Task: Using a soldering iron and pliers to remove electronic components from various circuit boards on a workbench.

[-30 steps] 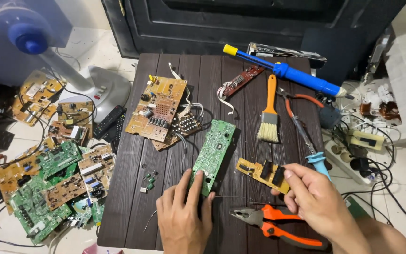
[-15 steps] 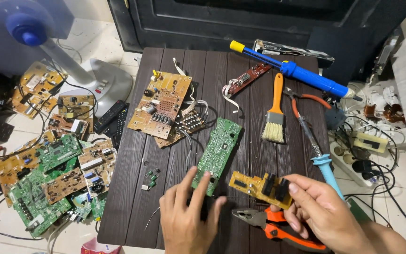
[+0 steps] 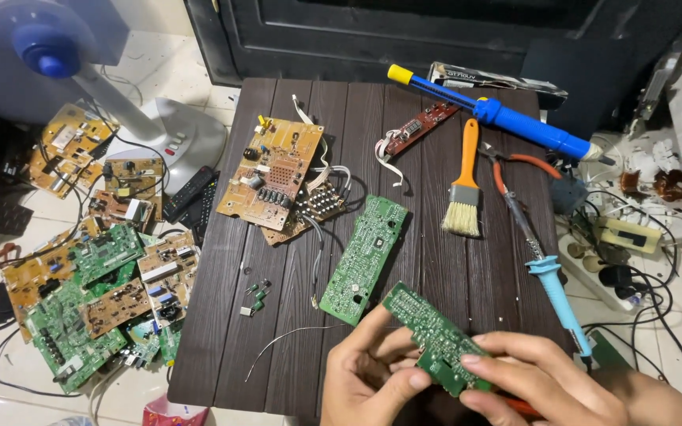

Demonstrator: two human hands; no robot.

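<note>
Both my hands hold one small green circuit board (image 3: pixel 436 341) just above the near edge of the dark slatted table (image 3: pixel 507 284). My left hand (image 3: pixel 369 377) grips its lower left end with thumb and fingers. At the lower right end my right hand (image 3: pixel 534 385) pinches the board. A longer green circuit board (image 3: pixel 365 256) lies flat on the table just beyond my left hand, untouched. A soldering iron with a light blue handle (image 3: pixel 554 292) lies to the right of my hands.
On the table are a tan circuit board (image 3: pixel 271 172) with loose wires, an orange brush (image 3: pixel 465 177), a blue desoldering pump (image 3: pixel 507 114), a narrow red board (image 3: pixel 416 130) and small loose parts (image 3: pixel 256 298). Several boards are piled on the floor (image 3: pixel 96 280) at left by a fan base (image 3: pixel 179 134). A power strip (image 3: pixel 605 264) lies at right.
My left hand left the long green board and joined my right hand on the small board, which came toward me and turned from its yellow side to its green side.
</note>
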